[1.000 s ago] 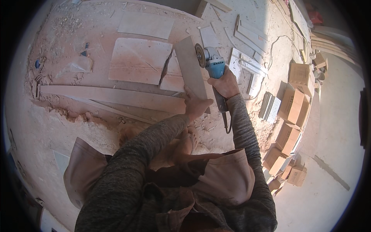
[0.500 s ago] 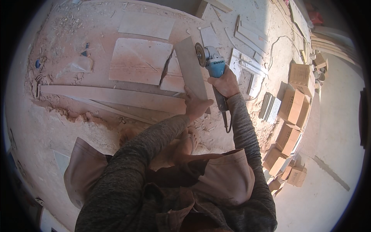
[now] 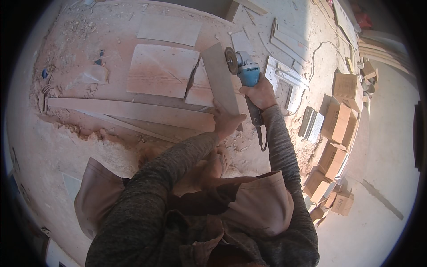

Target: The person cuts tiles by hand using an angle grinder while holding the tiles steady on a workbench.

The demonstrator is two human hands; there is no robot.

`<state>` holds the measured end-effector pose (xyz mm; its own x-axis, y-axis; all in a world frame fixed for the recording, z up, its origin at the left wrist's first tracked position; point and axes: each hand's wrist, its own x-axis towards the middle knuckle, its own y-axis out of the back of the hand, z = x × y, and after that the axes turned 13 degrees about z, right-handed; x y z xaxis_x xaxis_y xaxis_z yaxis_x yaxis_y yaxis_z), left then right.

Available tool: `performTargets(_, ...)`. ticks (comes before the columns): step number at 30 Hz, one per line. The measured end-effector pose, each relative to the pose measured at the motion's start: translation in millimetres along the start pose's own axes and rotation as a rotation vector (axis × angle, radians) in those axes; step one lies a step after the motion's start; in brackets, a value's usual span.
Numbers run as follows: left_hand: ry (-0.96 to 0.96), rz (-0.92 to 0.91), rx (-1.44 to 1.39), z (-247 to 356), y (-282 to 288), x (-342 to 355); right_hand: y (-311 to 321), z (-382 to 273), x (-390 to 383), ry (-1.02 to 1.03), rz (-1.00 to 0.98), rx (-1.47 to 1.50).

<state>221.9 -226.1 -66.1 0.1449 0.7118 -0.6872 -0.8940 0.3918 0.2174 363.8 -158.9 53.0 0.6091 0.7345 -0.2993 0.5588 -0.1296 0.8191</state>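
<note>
My right hand (image 3: 261, 92) is wrapped round the body of a blue angle grinder (image 3: 250, 76). The grinder's round disc (image 3: 231, 60) sits at the right edge of a narrow grey tile strip (image 3: 219, 73), near its far end; whether it touches cannot be told. Gripping the near end of that strip is my left hand (image 3: 227, 122), fingers over its face and thumb toward the right edge. The strip is held tilted above the dusty floor. From the grinder's rear a dark cord (image 3: 263, 141) hangs in a loop beside my right forearm.
Behind the strip lies a cracked white slab (image 3: 162, 69). A long board (image 3: 129, 111) stretches left of my hands. Cardboard boxes (image 3: 337, 120) line the right side, beside a small stack of tile strips (image 3: 311, 123). Further tile offcuts (image 3: 284, 75) and a cable (image 3: 313, 58) lie beyond the grinder.
The grinder's rear and cord have shifted very slightly, its disc turning a little more into view. Both hands keep their holds.
</note>
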Motion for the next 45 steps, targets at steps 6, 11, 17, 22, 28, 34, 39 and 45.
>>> performTargets(6,-0.083,0.109,0.005,-5,-9,-8,11,10,-4,0.009,0.071,0.005)
performTargets(11,-0.561,0.413,0.132,-22,-23,5,23,6,-14,0.001,0.086,0.006)
performTargets(17,-0.465,0.336,-0.045,-1,-12,42,24,19,-20,0.024,0.098,0.019)
performTargets(22,-0.431,0.338,0.027,6,-12,39,21,15,-26,0.003,0.083,0.004)
performTargets(28,-0.359,0.266,0.082,17,-5,31,12,21,-29,0.021,0.069,0.021)
performTargets(34,-0.433,0.329,0.13,7,-12,38,9,18,-34,0.014,0.039,0.009)
performTargets(39,-0.437,0.336,0.163,6,-13,39,9,18,-34,0.014,0.026,-0.029)
performTargets(45,-0.434,0.328,0.169,10,-11,36,10,11,-36,0.019,0.026,-0.061)
